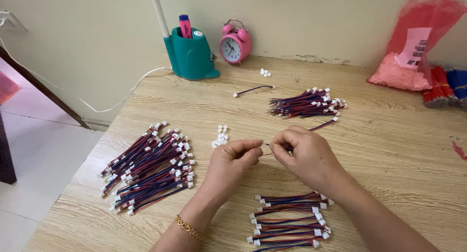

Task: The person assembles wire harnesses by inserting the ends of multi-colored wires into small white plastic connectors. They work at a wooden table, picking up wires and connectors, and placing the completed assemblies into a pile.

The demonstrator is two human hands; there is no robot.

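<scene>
Red-and-blue wire (323, 125) is pinched in the right hand (304, 152) while the left hand (238, 157) pinches a small connector to its end, calling for careful alignment above the desk (389, 149).

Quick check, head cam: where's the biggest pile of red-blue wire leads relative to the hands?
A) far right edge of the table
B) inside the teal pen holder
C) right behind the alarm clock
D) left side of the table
D: the largest pile of wire leads lies on the table's left side, left of the left hand; smaller bundles sit ahead of and below the hands.
</scene>
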